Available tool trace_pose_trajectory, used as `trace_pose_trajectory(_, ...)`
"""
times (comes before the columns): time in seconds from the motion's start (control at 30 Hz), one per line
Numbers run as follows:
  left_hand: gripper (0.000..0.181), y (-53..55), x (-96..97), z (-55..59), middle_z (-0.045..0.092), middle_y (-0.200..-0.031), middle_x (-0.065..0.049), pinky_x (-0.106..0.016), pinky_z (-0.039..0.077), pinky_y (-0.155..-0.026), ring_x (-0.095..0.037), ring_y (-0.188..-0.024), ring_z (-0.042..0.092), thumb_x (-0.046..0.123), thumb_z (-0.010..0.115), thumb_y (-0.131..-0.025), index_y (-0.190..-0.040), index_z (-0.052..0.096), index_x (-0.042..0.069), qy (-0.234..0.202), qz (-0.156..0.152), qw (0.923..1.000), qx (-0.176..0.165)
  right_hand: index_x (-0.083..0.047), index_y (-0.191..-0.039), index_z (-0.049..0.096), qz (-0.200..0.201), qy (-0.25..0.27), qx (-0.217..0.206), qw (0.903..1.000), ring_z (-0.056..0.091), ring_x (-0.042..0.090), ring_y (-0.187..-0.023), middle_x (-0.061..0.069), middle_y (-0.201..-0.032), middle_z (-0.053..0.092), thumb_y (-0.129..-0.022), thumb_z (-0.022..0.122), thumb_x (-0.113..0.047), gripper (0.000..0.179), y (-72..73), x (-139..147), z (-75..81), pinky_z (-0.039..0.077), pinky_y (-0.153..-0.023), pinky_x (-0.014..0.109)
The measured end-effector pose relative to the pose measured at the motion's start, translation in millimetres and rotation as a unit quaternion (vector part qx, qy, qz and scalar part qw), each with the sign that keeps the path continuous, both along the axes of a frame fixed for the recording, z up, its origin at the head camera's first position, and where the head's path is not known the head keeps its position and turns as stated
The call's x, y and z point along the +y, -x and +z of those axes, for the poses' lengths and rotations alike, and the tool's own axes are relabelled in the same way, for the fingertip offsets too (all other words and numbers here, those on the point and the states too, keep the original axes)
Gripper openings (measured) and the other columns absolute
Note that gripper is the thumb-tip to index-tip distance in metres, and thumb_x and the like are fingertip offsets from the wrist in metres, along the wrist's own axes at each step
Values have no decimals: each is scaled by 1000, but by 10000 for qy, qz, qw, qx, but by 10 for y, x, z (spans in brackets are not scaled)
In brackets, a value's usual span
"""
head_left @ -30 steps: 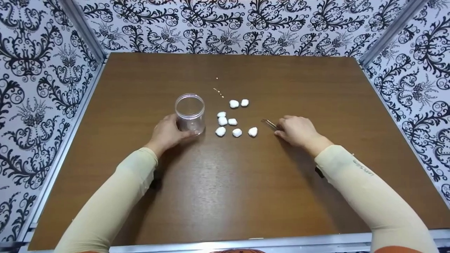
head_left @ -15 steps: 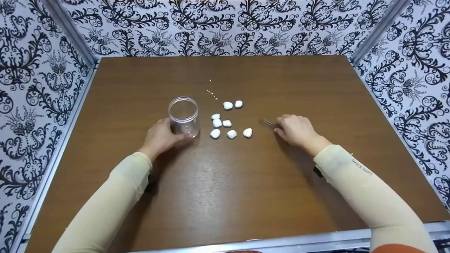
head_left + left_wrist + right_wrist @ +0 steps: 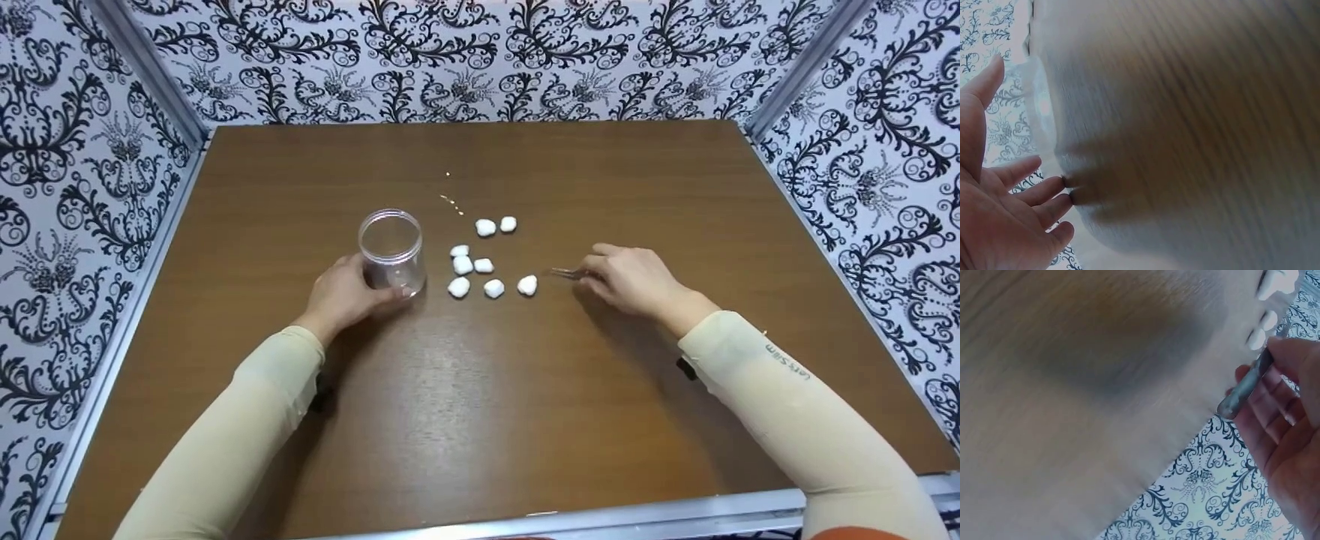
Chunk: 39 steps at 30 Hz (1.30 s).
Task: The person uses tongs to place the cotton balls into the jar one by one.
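On the table's left half stands a clear open-topped jar. My left hand grips its lower part, thumb in front and fingers behind; in the left wrist view the fingers are spread and the jar is hard to make out. Between thumb and fingers of my right hand is a pair of metal tweezers. Their tips point left, just short of the nearest cotton ball. Several more white cotton balls lie between jar and tweezers. Whether the tweezers' tips are spread is too small to tell.
The brown wooden table carries a line of tiny pale crumbs behind the cotton balls. Patterned panels rise at the back and both sides. A metal rail runs along the front edge.
My right hand has turned the tweezers so that their tips sit lower and closer to the rightmost cotton ball. The left hand stays on the jar; the head view has shifted slightly.
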<state>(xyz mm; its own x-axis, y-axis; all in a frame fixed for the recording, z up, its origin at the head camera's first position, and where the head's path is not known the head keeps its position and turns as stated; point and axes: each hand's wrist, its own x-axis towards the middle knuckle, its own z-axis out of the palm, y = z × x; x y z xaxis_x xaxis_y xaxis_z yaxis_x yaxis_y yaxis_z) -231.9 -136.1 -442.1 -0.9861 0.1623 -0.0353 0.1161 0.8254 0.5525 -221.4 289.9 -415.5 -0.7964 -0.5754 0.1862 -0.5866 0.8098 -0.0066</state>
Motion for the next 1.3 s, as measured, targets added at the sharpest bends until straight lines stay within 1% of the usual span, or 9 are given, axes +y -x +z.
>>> trace_pose_trajectory(0.1, 81, 1, 2, -2, 55, -115, -14, -50, 35, -91, -32, -108, 49, 59, 71, -67, -128, 50, 10, 11, 3, 10000, -24, -23, -94, 69, 258, -10, -14, 9997, 46, 11, -55, -9, -78, 47, -85, 66, -27, 10, -2, -4, 2, 39, -47, 34)
trace_pose_trajectory(0.2, 80, 7, 2, -5, 55, -114, -14, -49, 35, -91, -32, -107, 49, 59, 72, -67, -127, 51, 10, 25, 28, 10000, 2, -23, -95, 69, 452, -48, 81, 9989, 44, 11, -54, -9, -76, 46, -85, 66, -27, 11, 13, -7, -2, 38, -46, 33)
trace_pose_trajectory(0.43, 79, -6, -2, -3, 54, -116, -13, -50, 34, -92, -32, -108, 49, 58, 72, -68, -128, 50, 11, -10, 48, 10000, -32, -22, -94, 69, 784, -49, 264, 9966, 46, 12, -56, -7, -75, 46, -84, 67, -27, 11, 71, -33, -41, 39, -46, 36)
trace_pose_trajectory(0.6, 79, 7, 2, 10, 54, -118, -12, -51, 32, -93, -32, -111, 48, 57, 72, -69, -129, 49, 11, 27, 72, 10000, -33, -20, -91, 69, 1003, 10, 393, 9942, 45, 13, -55, -6, -74, 46, -83, 69, -26, 10, 105, -52, -71, 38, -45, 36)
trace_pose_trajectory(0.8, 78, 8, 0, 7, 54, -116, -10, -53, 29, -94, -31, -110, 48, 59, 72, -67, -127, 50, 14, 20, 136, 9998, -107, -19, -91, 70, 1164, 23, 403, 9924, 45, 12, -55, -5, -75, 47, -83, 69, -25, 10, 128, -93, -97, 40, -46, 36)
trace_pose_trajectory(1.0, 81, 7, -4, -1, 54, -116, -11, -54, 30, -93, -32, -110, 48, 61, 71, -67, -128, 50, 12, 4, 94, 9999, -93, -18, -91, 71, 1291, -10, 336, 9911, 46, 12, -55, -5, -75, 47, -83, 69, -22, 9, 154, -119, -112, 41, -46, 36)
trace_pose_trajectory(1.3, 82, 10, -11, -16, 53, -115, -11, -52, 32, -92, -32, -108, 49, 63, 71, -66, -128, 50, 13, -14, 92, 9999, -130, -17, -88, 71, 1279, -118, 263, 9914, 48, 12, -56, -5, -75, 49, -84, 66, -21, 8, 157, -135, -122, 42, -48, 36)
